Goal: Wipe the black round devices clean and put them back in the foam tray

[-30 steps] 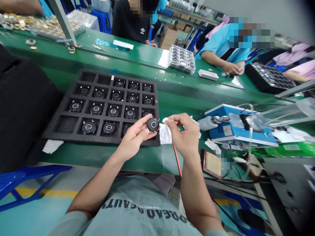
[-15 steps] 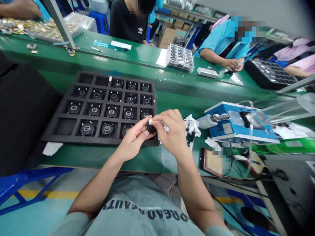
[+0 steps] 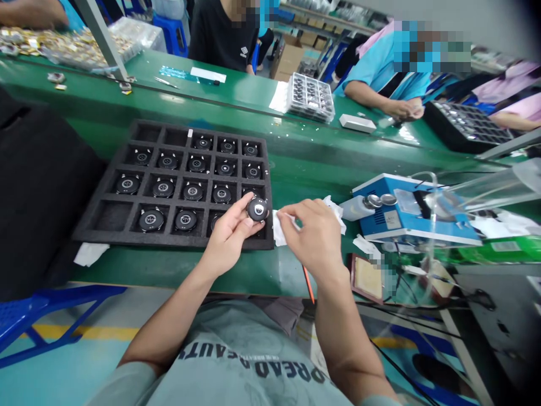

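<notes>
Pinched in L hand (image 3: 230, 237) fingertips: black disc (image 3: 257, 208), face up, over foam tray (image 3: 105, 217) near corner. R hand (image 3: 315, 237) clamps white wipe (image 3: 279, 225) just right of disc; 0.5 s ago wipe was pressed on disc, now pulled clear w/ a small gap.

A small round black part (image 3: 257, 209) sits pinched at the fingertips of the left hand (image 3: 230, 237), its flat face turned up toward the camera. That face shows a pale ring with small light marks at the centre. It hangs just above the near right corner of the black foam tray (image 3: 110, 217). The right hand (image 3: 315, 237) holds a crumpled white wipe (image 3: 278, 227) just beside the part, whether touching it cannot be told. More white wipe (image 3: 336, 207) shows behind the knuckles.
</notes>
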Available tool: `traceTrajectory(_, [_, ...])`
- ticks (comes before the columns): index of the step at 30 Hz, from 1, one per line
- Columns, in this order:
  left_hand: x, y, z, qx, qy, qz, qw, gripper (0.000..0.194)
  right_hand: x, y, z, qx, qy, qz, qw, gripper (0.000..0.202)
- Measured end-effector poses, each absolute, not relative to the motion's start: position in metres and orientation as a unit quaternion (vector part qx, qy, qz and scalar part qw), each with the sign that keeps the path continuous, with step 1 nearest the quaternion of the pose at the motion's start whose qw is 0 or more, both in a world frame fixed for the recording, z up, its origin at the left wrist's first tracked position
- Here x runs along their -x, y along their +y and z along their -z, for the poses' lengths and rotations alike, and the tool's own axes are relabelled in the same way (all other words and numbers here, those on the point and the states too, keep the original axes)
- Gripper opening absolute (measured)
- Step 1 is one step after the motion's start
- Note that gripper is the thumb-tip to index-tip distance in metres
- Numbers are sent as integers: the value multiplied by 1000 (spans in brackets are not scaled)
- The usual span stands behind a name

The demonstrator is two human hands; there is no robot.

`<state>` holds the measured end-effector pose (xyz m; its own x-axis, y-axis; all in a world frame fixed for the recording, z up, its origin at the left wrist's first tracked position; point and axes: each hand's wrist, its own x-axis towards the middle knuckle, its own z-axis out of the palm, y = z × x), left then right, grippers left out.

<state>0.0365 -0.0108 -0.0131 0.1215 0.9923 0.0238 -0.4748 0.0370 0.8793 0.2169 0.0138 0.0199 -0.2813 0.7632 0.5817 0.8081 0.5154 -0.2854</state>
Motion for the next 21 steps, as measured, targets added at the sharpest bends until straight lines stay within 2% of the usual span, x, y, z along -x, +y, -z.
traceTrajectory(9, [-33, -10, 13, -369, 317, -581, 652, 54, -202, 7, -25, 474, -764, -29, 437, 10])
traceTrajectory(13, [-33, -10, 11, -353, 314, -578, 666, 52, -193, 10, -16, 426, -786, -68, 442, 11])
traceTrajectory(17, [-32, -10, 5, -345, 307, -572, 678, 48, -209, 34, -5, 489, -729, -45, 477, 12])
traceTrajectory(21, [-32, -9, 4, -343, 305, -570, 682, 48, -217, 33, -5, 506, -675, -106, 527, 8])
